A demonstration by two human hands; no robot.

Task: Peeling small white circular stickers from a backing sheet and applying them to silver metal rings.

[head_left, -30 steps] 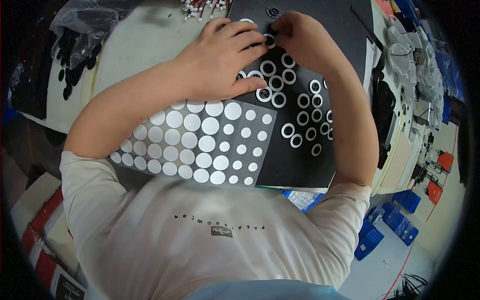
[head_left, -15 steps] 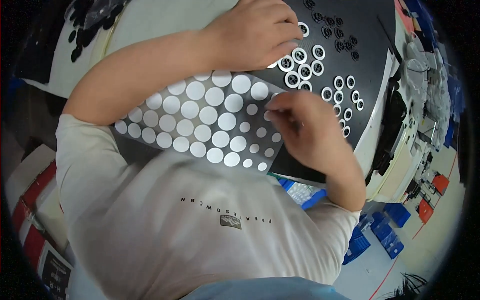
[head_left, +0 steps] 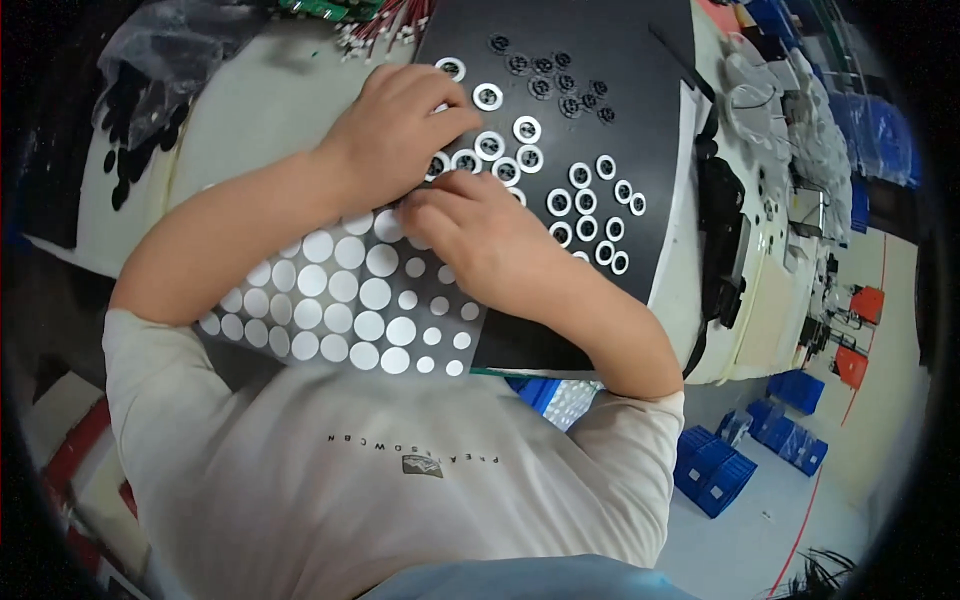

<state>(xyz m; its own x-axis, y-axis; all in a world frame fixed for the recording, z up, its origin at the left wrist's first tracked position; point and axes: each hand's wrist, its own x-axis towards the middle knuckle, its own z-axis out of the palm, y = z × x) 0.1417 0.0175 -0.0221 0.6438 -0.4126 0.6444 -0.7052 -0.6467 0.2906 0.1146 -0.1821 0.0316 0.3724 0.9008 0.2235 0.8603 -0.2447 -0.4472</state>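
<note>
A clear sheet of white round stickers (head_left: 343, 285), large circles at left and small ones at right, lies between my forearms and the table's near edge. My right hand (head_left: 485, 240) is over its upper right part, fingers pinched together by a large sticker; what they hold is hidden. Farther up, my left hand (head_left: 395, 125) rests with bent, closed fingers among white-rimmed black round parts (head_left: 488, 97). Its fingertips are partly hidden, so I cannot make out what is in them. More white-rimmed parts (head_left: 586, 202) lie on the black mat (head_left: 640, 120) to the right.
Several black round parts without rims (head_left: 541, 87) lie at the mat's far side. Red and white wires (head_left: 395, 28) and a green circuit board (head_left: 330, 8) are at the back. A plastic bag (head_left: 165, 60) with black pieces is far left. Blue bins (head_left: 713, 470) stand on the floor at right.
The view has shifted, so the table items appear farther left and lower. My right hand has moved from the small stickers to the large ones, closer to my left hand.
</note>
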